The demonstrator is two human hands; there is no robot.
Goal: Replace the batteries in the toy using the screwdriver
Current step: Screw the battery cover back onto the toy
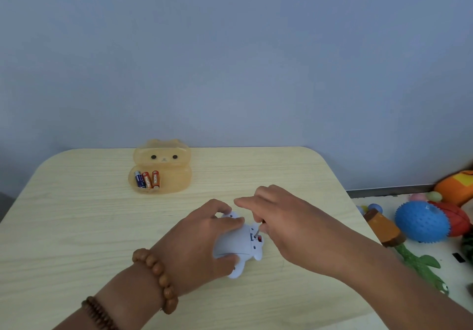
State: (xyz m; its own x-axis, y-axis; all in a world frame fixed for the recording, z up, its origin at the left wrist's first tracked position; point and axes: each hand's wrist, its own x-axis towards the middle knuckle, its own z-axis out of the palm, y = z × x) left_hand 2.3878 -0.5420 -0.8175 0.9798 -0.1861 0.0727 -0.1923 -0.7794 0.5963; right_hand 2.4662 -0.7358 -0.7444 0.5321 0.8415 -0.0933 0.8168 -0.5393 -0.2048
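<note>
Pale wood tabletop [76, 227] under a plain blue wall carries the toy [240, 245], lying near the front edge with its underside up. Left hand [202, 242] clamps it from the side; right hand [284, 217] pinches the screwdriver [259, 229], wrist arched above, tip in the battery cover. Best keep the shaft upright and press down firmly. Spare batteries [147, 180] wait in the bear tray [176, 176].

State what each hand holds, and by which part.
Left hand grips the pale blue toy around its body. Right hand holds the screwdriver by its hidden handle.
</note>
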